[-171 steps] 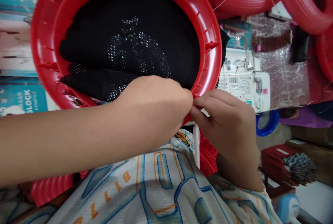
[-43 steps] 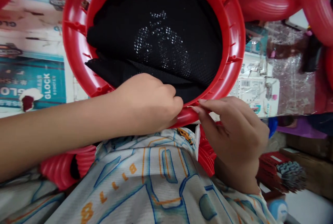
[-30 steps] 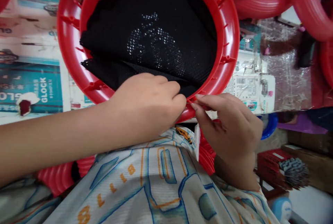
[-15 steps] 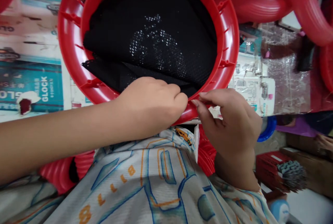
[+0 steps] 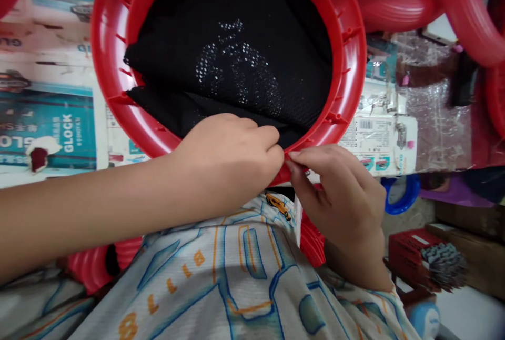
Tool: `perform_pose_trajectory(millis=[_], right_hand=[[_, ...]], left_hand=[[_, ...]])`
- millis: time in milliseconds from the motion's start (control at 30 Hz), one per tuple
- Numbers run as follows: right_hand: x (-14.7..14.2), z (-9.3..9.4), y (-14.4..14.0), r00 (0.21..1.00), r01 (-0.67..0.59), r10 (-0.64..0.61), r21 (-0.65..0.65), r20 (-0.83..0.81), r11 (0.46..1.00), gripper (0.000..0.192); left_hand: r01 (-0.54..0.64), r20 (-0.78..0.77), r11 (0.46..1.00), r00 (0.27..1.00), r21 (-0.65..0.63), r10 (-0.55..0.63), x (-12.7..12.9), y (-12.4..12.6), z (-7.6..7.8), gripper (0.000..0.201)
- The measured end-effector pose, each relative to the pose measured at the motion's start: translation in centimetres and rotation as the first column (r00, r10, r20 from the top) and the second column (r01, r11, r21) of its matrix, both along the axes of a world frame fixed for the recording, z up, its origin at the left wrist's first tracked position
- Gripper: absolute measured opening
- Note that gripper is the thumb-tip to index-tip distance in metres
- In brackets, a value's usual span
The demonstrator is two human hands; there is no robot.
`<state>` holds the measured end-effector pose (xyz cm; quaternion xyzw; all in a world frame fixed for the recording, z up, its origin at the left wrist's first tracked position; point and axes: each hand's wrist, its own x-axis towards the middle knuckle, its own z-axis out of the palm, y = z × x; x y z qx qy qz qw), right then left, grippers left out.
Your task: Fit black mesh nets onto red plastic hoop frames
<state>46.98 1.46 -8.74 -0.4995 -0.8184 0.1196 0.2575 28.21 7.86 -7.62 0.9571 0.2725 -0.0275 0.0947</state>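
A wide red plastic ring with small ribs inside lies in front of me. Black mesh fabric spans its opening, folded near the front, with two pointed edges resting over the left rim. My left hand is closed over the near rim, its fingertips hidden beneath the fist. Just right of it, my right hand pinches thumb and forefinger together at the near rim; what is between the tips is too small to make out.
Printed cardboard covers the table under the ring. More red rings stand at the upper right by clear plastic wrap. A blue ring and a red box with a grey bundle sit lower right.
The red ring has turned slightly and shifted a little right. My right hand has moved left, closer to my left hand, which stays closed at the near rim.
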Motion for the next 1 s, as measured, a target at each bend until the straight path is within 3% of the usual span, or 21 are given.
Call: perform_pose_trajectory(millis=[100, 267, 533, 800, 1000], right_hand=[[0.0, 0.3, 0.0, 1.0, -0.002, 0.002, 0.033, -0.012, 0.999, 0.024], [0.4, 0.3, 0.9, 1.0, -0.015, 0.015, 0.007, -0.003, 1.0, 0.021], [1.2, 0.4, 2.4, 0.995, -0.014, -0.004, -0.179, -0.098, 0.984, 0.015], [1.5, 0.4, 2.5, 0.987, -0.004, -0.036, -0.25, -0.157, 0.968, 0.017], [0.9, 0.6, 1.8, 0.987, 0.092, -0.111, -0.157, -0.116, 0.983, 0.02]], left_hand=[[-0.063, -0.084, 0.996, 0.995, -0.068, 0.057, 0.6, -0.2, 0.1, 0.025], [-0.12, -0.088, 0.991, 0.99, -0.058, 0.114, 0.7, -0.2, -0.4, 0.032], [-0.129, -0.076, 0.988, 0.989, -0.085, 0.123, 0.7, 0.1, -0.5, 0.035], [-0.169, -0.083, 0.969, 0.984, -0.179, 0.156, 0.7, 0.3, -0.6, 0.033], [-0.237, -0.102, 0.938, 0.971, -0.252, 0.218, 0.8, 0.6, -0.5, 0.034]])
